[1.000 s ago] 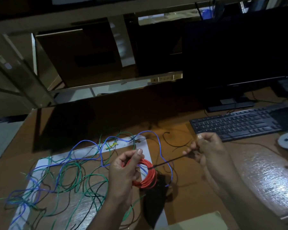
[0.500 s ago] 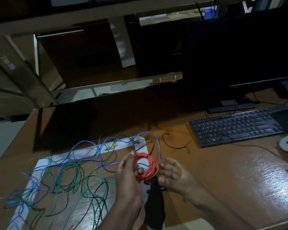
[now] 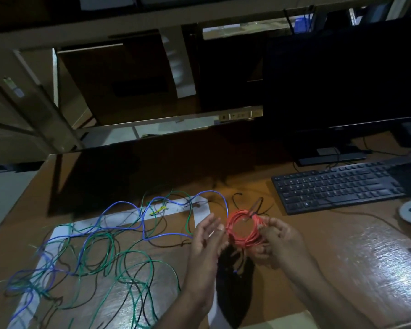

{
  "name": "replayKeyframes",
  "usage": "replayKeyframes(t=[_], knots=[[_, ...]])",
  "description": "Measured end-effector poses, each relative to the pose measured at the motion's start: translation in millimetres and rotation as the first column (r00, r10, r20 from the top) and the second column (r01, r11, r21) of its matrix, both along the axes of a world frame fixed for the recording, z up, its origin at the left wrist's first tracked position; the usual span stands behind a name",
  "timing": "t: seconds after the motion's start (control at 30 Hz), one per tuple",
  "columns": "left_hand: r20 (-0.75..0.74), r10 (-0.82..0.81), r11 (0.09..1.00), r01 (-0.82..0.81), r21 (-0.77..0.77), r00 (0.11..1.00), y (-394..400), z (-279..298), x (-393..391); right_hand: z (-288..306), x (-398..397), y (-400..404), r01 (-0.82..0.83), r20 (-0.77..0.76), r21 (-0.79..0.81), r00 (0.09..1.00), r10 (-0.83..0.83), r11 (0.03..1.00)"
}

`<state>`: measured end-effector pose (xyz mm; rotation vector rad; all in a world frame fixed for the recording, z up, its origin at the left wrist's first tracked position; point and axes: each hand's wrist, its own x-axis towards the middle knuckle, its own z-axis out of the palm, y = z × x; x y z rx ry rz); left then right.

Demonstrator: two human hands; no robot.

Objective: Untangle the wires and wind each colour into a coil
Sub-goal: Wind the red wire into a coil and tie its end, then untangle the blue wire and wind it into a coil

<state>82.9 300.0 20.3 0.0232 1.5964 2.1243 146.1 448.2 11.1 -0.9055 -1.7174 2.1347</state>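
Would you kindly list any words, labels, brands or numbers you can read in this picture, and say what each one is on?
No text is readable anywhere in this view.
Black computer keyboard: key legends too small and dark to read.
Small sticker on the grey slanted metal beam: blurred, unreadable.
Pale strip with small marks on the far ledge: too small to read.
Black monitor: no legible brand mark.

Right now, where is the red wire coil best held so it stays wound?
Probably across the bundled strands on its right rim, from the right, where the right hand already pinches the red coil. It stands as an open ring facing the camera, and the left hand is open beside it.
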Motion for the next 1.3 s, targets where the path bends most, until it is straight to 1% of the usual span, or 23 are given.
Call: replayKeyframes(t=[0.07,0.17,0.23,0.3,0.37,0.4,0.47,0.5,0.53,0.57,0.63,0.7,0.77,0.8,0.83,0.9,1.0,1.07,1.1,1.23,1.3], knots=[[-0.002,0.041,0.999,-0.041,0.01,0.999,-4.2,0.6,-3.3,-3.7,1.5,13.2,0.073,-0.001,0.041,0.997,-0.074,0.996],[0.025,0.112,0.993,-0.112,0.029,0.993,-14.9,-1.1,-11.5,-21.5,3.7,34.4,0.125,0.071,0.114,0.988,-0.134,0.986],[0.057,0.156,0.986,-0.159,0.053,0.986,-23.8,-2.2,-16.5,-42.8,4.8,46.6,0.094,0.19,0.191,0.973,-0.131,0.977],[0.081,0.182,0.981,-0.187,0.061,0.98,-33.6,-3.5,-19.4,-63.8,8.3,54.0,-0.028,0.323,0.312,0.943,-0.079,0.95],[0.084,0.199,0.977,-0.204,0.063,0.976,-43.3,-4.5,-22.0,-81.7,11.7,56.5,-0.145,0.387,0.477,0.92,-0.059,0.867],[0.082,0.207,0.975,-0.212,0.064,0.975,-48.4,-5.3,-23.3,-77.7,14.6,50.6,-0.203,0.425,0.573,0.902,-0.075,0.794],[0.078,0.229,0.969,-0.235,0.074,0.97,-59.3,-5.7,-25.0,-57.3,20.9,33.3,-0.285,0.471,0.765,0.859,-0.201,0.577],[0.072,0.245,0.965,-0.25,0.073,0.967,-65.3,-6.3,-26.3,-49.2,23.9,25.8,-0.283,0.451,0.819,0.856,-0.253,0.5],[0.061,0.26,0.962,-0.264,0.069,0.964,-71.7,-7.1,-27.7,-42.7,26.8,19.0,-0.237,0.401,0.842,0.876,-0.268,0.485],[0.05,0.274,0.959,-0.276,0.066,0.961,-78.5,-7.5,-29.1,-36.3,29.6,11.7,-0.172,0.336,0.843,0.908,-0.249,0.51],[0.034,0.304,0.949,-0.306,0.072,0.952,-93.4,-9.2,-32.8,-30.0,31.1,-3.1,-0.086,0.203,0.814,0.969,-0.143,0.575],[0.016,0.331,0.94,-0.331,0.079,0.944,-107.9,-9.6,-36.6,-28.2,28.0,-20.7,-0.102,0.148,0.776,0.989,-0.023,0.622],[-0.002,0.35,0.934,-0.349,0.083,0.937,-121.0,-8.2,-39.0,-27.7,20.6,-39.4,-0.161,0.127,0.728,0.987,0.099,0.667],[-0.009,0.361,0.929,-0.359,0.088,0.932,-127.7,-7.6,-40.1,-25.7,15.7,-49.7,-0.207,0.129,0.714,0.978,0.165,0.669],[-0.015,0.376,0.923,-0.373,0.095,0.926,-135.4,-5.5,-41.2,-25.1,10.8,-60.0,-0.255,0.129,0.706,0.964,0.234,0.661],[-0.054,0.419,0.905,-0.412,0.109,0.906,-154.3,-1.3,-44.4,-19.9,0.4,-80.2,-0.332,0.13,0.719,0.927,0.351,0.611],[-0.152,0.54,0.841,-0.529,0.111,0.828,-192.3,3.7,-55.2,-12.8,-15.9,-107.6,-0.421,0.163,0.743,0.868,0.47,0.52],[-0.17,0.612,0.79,-0.603,0.107,0.772,-220.4,3.1,-64.2,-11.4,-28.2,-123.6,-0.44,0.182,0.761,0.851,0.493,0.477],[-0.174,0.628,0.778,-0.619,0.105,0.759,-232.9,2.4,-67.4,-11.9,-35.9,-130.5,-0.435,0.188,0.774,0.852,0.489,0.46],[-0.176,0.618,0.784,-0.616,0.073,0.766,-274.0,-12.0,-79.2,-6.6,-74.6,-160.8,-0.369,0.15,0.829,0.871,0.469,0.42],[-0.193,0.648,0.754,-0.656,0.026,0.737,-293.1,-21.7,-82.9,-2.7,-93.1,-179.5,-0.37,0.155,0.842,0.864,0.48,0.393]])
